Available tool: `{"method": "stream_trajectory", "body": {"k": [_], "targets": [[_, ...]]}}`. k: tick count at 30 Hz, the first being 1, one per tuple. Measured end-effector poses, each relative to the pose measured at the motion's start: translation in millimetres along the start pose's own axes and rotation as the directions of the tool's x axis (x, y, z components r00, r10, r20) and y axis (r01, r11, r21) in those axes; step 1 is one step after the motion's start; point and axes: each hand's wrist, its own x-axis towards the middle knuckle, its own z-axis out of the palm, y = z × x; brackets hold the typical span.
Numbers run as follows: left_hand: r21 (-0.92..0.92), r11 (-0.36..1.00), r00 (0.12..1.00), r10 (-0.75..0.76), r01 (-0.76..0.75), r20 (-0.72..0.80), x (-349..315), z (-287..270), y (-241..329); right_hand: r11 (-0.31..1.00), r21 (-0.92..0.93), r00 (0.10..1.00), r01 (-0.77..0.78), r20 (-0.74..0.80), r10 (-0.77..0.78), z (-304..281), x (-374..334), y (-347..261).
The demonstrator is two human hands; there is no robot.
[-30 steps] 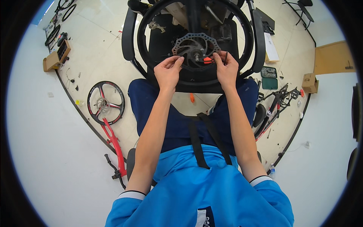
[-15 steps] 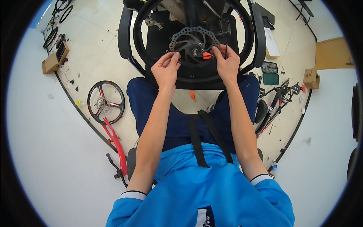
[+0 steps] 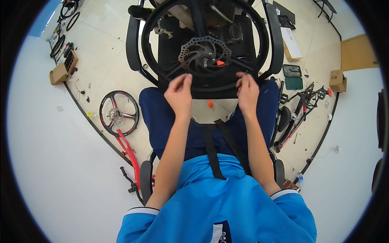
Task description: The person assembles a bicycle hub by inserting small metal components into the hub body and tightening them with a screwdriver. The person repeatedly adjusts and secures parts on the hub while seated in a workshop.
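A black spoked wheel (image 3: 264, 44) lies flat on the seat of a black office chair (image 3: 170, 46) in front of me. A silver-grey brake disc (image 3: 190, 47) with a holed rim sits at its hub, the axle end standing up in the middle. My left hand (image 3: 179, 96) is closed in a pinch of thumb and forefinger just below the disc, apart from it. Over the wheel's near right edge, my right hand (image 3: 248, 92) is pinched too, with a small dark tip at its fingers. What either pinch holds is too small to name.
An orange piece (image 3: 210, 103) lies on the floor between my legs. At left are a three-spoke wheel (image 3: 106, 115) and a red bike frame part (image 3: 133, 158). At right stand a bike frame (image 3: 298, 117), a green case (image 3: 293, 84) and a cardboard box (image 3: 337, 81).
Both hands have drawn back from the disc towards me, the right one also slightly rightward. The disc now shows unobstructed. The whole view has shifted a little.
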Motion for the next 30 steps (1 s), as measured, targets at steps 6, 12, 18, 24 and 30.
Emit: {"method": "stream_trajectory", "body": {"k": [6, 12, 18, 24, 30], "targets": [[-0.029, 0.944, 0.910, -0.309, 0.329, 0.277, -40.3, -3.8, -20.9, 0.994, -0.046, 0.894, 0.104, 0.443, -0.073, 20.2, -54.6, 22.8], [0.037, 0.934, 0.865, -0.344, 0.356, 0.364, -33.1, -10.5, -9.4, 0.999, 0.029, 0.844, -0.020, 0.537, 0.001, 30.3, -54.0, 11.9], [-0.002, 0.927, 0.854, -0.346, 0.376, 0.388, -19.3, -13.2, 0.4, 0.994, 0.108, 0.829, 0.033, 0.552, -0.087, 43.5, -45.4, 12.4], [-0.017, 0.913, 0.837, -0.365, 0.407, 0.408, -3.1, -10.0, 8.0, 0.908, 0.332, 0.834, -0.256, 0.551, 0.033, 60.0, -46.5, -3.4], [0.111, 0.930, 0.868, -0.368, 0.351, 0.335, 18.2, 9.1, 24.6, 0.641, 0.588, 0.836, -0.493, 0.525, 0.162, 88.0, -33.3, -10.3]]}}
